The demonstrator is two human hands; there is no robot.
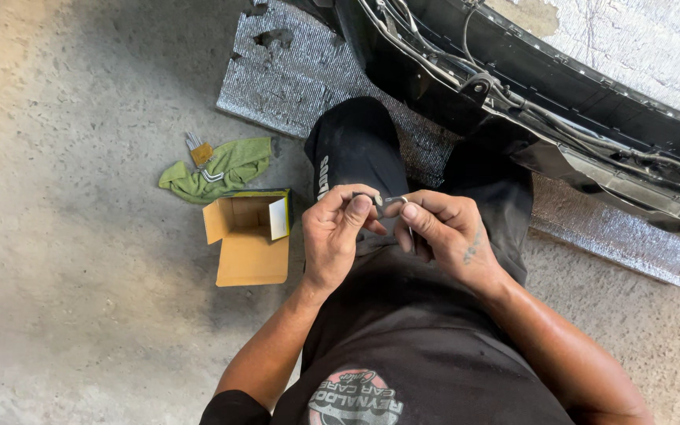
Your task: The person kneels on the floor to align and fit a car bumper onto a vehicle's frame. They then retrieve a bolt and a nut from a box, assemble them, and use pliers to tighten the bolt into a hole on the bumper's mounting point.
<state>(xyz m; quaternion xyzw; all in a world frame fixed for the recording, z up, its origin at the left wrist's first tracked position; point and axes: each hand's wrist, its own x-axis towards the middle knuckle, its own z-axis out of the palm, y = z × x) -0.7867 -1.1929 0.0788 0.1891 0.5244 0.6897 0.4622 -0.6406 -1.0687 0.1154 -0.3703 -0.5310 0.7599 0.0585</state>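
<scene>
Both hands, left (338,230) and right (442,228), pinched a small metal clip (389,201) together above the lap, seemingly fitting it; an open cardboard box (249,236) sat on the floor nearby

Rough concrete, foil, cloth, card and gloss plastic

The floor (80,315) is rough, matt grey concrete; the mat (293,79) is crinkled silver foil, dully shiny; the rag (234,161) is soft green cloth; the keys (202,157) on it are bright metal; the box (249,244) is plain matt brown card; the bumper (560,86) is glossy black plastic; the small part (386,200) between the left hand (338,232) and right hand (446,232) looks like shiny metal; the trousers (356,149) are matt black cloth.
</scene>
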